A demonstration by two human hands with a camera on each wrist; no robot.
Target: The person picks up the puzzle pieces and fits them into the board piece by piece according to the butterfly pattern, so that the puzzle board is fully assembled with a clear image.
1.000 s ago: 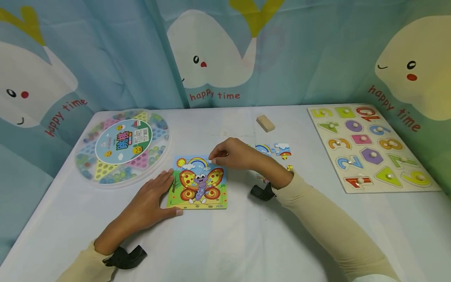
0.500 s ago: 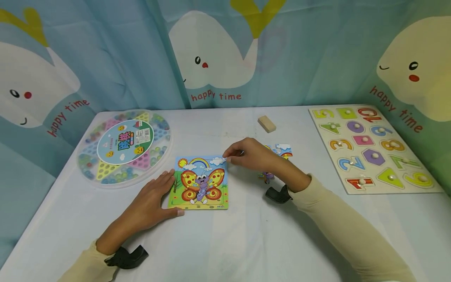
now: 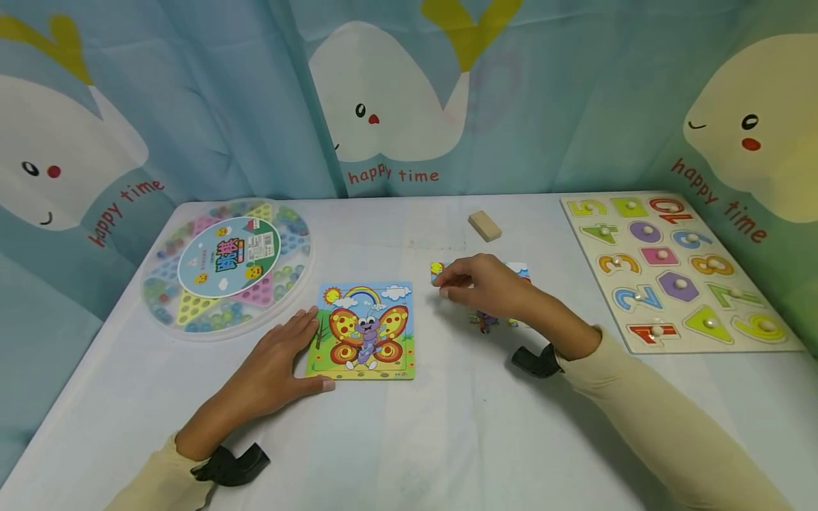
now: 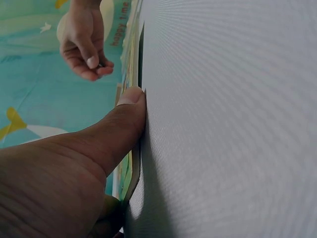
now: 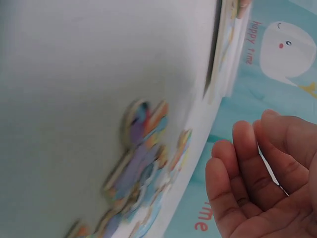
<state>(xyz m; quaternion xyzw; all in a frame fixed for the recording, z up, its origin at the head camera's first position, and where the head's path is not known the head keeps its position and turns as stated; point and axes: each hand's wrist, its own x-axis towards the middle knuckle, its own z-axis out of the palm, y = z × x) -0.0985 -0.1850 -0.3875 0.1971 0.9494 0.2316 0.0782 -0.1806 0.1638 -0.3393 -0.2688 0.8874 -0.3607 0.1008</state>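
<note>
So on the head cam, the left hand (image 3: 271,365) is lying against the butterfly board (image 3: 367,333), fingers fairly straight along its left edge and the thumb at the near edge. The board's flat on the white table (image 3: 383,440), roughly mid-frame. Off to its right, the right hand (image 3: 486,287) hangs over a bunch of loose pieces (image 3: 518,269), hiding some of them. Its fingers are bent, and I can't see anything in them. The wooden block (image 3: 485,226) sits beyond the pieces, the number board (image 3: 677,273) is over on the right and the round game (image 3: 228,257) is at the back left. Behind it all is a blue curtain (image 3: 255,92) with whales and "happy time" on it.

Left wrist cam: the thumb rests on the butterfly board's edge, and we're seeing the board side-on. The other fingers are mostly hidden, so can't tell much there. Right hand shows up past it, loosely bent.

Right wrist cam: fingers and thumb are loosely curled with nothing between them, up off the table. The pieces are pretty blurry, lying close together on the white, with purple and orange showing. Butterfly board's edge pokes in up top.
</note>
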